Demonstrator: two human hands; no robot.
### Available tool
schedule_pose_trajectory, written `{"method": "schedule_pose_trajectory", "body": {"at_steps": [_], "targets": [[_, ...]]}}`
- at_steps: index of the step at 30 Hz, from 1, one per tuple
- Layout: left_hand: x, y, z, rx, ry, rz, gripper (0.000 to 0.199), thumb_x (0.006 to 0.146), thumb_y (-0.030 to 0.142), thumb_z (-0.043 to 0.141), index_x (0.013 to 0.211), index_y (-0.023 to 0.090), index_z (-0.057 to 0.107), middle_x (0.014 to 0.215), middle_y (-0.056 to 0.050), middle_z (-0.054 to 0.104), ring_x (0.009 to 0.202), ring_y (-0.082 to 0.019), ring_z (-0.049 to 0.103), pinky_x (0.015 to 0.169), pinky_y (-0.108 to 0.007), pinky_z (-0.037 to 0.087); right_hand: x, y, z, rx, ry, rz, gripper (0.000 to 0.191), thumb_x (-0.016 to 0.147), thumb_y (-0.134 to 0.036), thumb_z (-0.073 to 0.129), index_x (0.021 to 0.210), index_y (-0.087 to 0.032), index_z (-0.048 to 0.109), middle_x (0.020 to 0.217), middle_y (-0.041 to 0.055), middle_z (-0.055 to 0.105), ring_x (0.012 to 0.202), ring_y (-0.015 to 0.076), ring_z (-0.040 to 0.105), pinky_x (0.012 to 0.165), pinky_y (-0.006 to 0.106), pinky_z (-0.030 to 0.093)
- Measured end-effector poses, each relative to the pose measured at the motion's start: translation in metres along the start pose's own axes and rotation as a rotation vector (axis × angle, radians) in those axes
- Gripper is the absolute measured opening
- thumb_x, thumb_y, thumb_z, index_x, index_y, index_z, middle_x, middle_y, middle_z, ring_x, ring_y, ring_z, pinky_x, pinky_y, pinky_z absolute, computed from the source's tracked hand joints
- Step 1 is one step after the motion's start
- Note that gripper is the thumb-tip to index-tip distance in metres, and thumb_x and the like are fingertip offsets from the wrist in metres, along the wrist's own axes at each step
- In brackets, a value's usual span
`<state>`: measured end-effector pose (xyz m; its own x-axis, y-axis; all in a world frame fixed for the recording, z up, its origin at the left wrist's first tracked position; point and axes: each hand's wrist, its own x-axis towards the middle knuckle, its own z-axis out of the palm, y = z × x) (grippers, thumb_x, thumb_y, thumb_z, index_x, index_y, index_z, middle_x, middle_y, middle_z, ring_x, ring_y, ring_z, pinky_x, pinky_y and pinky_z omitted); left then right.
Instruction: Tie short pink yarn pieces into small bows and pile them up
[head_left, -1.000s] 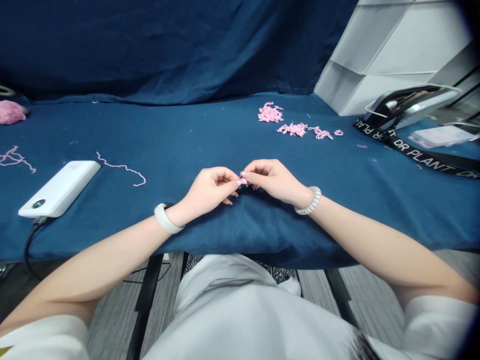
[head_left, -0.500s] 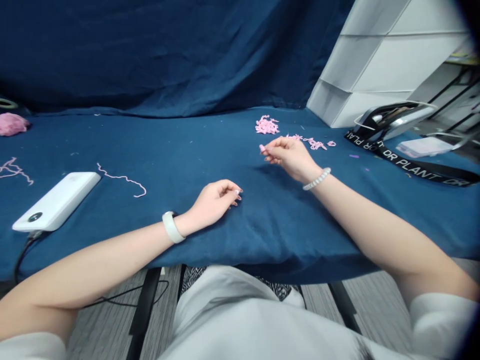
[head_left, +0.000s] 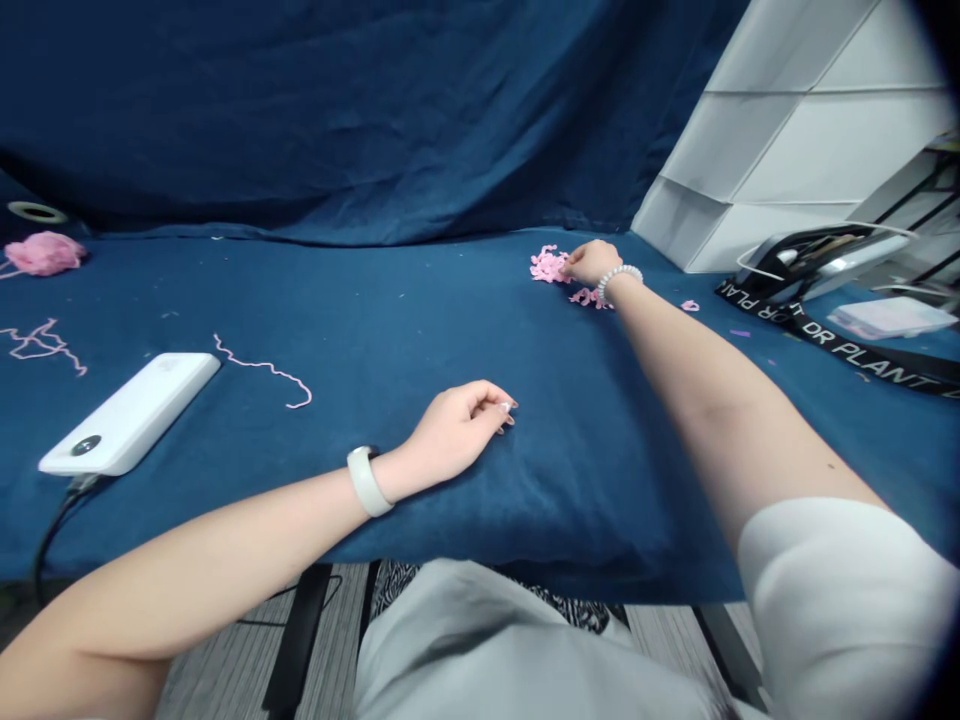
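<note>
At the back right of the table, my right hand [head_left: 594,263] reaches to a small heap of curly pink yarn pieces [head_left: 549,265]. Its fingers are pinched together on pink yarn at the heap's right edge; fingertips and yarn blend there. More pink yarn bits [head_left: 586,298] lie just below that hand, partly behind the wrist. My left hand [head_left: 461,425] rests near the front middle of the blue cloth, thumb and fingers closed together. A tiny whitish spot shows at its fingertips, too small to name.
A white power bank [head_left: 135,412] with a black cable lies at left, beside a loose pink yarn strand [head_left: 262,368]. Farther left are tangled yarn [head_left: 45,345] and a pink yarn ball [head_left: 45,254]. White boxes [head_left: 780,150] and a black lettered strap [head_left: 847,350] stand right.
My right hand has moved away from me with a small pink yarn piece, to the heap. My left hand stays closed near the front. The whole view has shifted slightly.
</note>
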<state>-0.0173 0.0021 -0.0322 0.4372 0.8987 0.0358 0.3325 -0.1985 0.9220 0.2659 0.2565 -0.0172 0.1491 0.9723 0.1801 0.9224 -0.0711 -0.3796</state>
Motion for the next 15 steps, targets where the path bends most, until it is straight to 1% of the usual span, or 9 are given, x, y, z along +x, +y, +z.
{"method": "schedule_pose_trajectory", "body": {"at_steps": [3,5,7,9,11,12,13,14,15], "targets": [[0.0,-0.001,0.001,-0.018,0.003,-0.003,0.023,0.09,0.033,0.049,0.095,0.015,0.062,0.087,-0.005,0.069,0.081,-0.014,0.066,0.071,-0.026,0.05,0.007,0.007,0.003,-0.077,-0.003,0.06,0.028,0.07,-0.024,0.071,0.095,-0.013,0.072,0.108,0.017,0.063,0.107,0.0311,0.055,0.095,0.048,0.039],[0.001,-0.002,0.002,-0.014,0.007,-0.003,0.023,0.09,0.034,0.048,0.096,0.015,0.062,0.088,-0.005,0.069,0.082,-0.015,0.066,0.071,-0.026,0.049,0.008,0.01,0.004,-0.108,0.013,0.076,0.033,0.069,-0.029,0.073,0.097,-0.012,0.071,0.116,0.0196,0.058,0.114,0.0347,0.05,0.096,0.051,0.037],[0.001,-0.001,0.002,0.014,-0.001,-0.008,0.025,0.089,0.035,0.049,0.097,0.015,0.062,0.089,-0.006,0.069,0.082,-0.016,0.065,0.072,-0.027,0.049,0.007,0.009,0.004,-0.117,0.04,0.083,0.041,0.071,-0.037,0.072,0.104,-0.012,0.068,0.124,0.0211,0.053,0.119,0.0365,0.045,0.097,0.051,0.036],[0.0,0.005,-0.002,0.059,-0.033,-0.002,0.026,0.089,0.037,0.049,0.099,0.016,0.062,0.093,-0.006,0.069,0.084,-0.016,0.064,0.073,-0.028,0.049,0.001,0.006,0.002,-0.095,0.083,0.073,0.051,0.075,-0.045,0.068,0.113,-0.011,0.063,0.128,0.0221,0.048,0.122,0.037,0.043,0.098,0.05,0.035],[-0.004,0.015,-0.013,0.134,-0.079,0.041,0.027,0.088,0.038,0.051,0.1,0.017,0.063,0.098,-0.005,0.069,0.088,-0.016,0.064,0.078,-0.027,0.048,-0.01,0.001,0.0,-0.038,0.137,0.011,0.059,0.079,-0.049,0.063,0.121,-0.009,0.056,0.129,0.0241,0.046,0.123,0.0379,0.041,0.099,0.049,0.034],[-0.006,0.021,-0.021,0.184,-0.1,0.079,0.027,0.088,0.038,0.051,0.101,0.017,0.063,0.101,-0.004,0.068,0.09,-0.015,0.063,0.081,-0.027,0.048,-0.018,-0.001,-0.002,-0.001,0.16,-0.042,0.061,0.081,-0.049,0.061,0.124,-0.007,0.054,0.129,0.0253,0.045,0.124,0.0388,0.04,0.1,0.05,0.034],[-0.01,0.026,-0.032,0.278,-0.082,0.129,0.026,0.088,0.038,0.053,0.1,0.018,0.065,0.102,-0.003,0.068,0.091,-0.015,0.063,0.083,-0.026,0.047,-0.027,-0.003,-0.004,0.027,0.176,-0.111,0.063,0.082,-0.05,0.059,0.126,-0.006,0.053,0.129,0.0269,0.044,0.124,0.0397,0.039,0.1,0.05,0.033],[-0.015,0.03,-0.045,0.384,-0.002,0.192,0.024,0.087,0.038,0.054,0.097,0.019,0.066,0.1,-0.002,0.069,0.091,-0.015,0.063,0.085,-0.025,0.045,-0.037,-0.003,-0.006,0.039,0.181,-0.161,0.065,0.082,-0.051,0.059,0.129,-0.006,0.051,0.131,0.0267,0.043,0.125,0.0392,0.038,0.102,0.048,0.032],[-0.02,0.032,-0.059,0.491,0.116,0.241,0.023,0.087,0.038,0.054,0.093,0.019,0.066,0.096,-0.002,0.069,0.09,-0.015,0.062,0.084,-0.025,0.044,-0.049,-0.003,-0.008,0.047,0.18,-0.21,0.065,0.081,-0.049,0.06,0.13,-0.007,0.051,0.132,0.0257,0.043,0.126,0.0382,0.037,0.104,0.047,0.031]]}}
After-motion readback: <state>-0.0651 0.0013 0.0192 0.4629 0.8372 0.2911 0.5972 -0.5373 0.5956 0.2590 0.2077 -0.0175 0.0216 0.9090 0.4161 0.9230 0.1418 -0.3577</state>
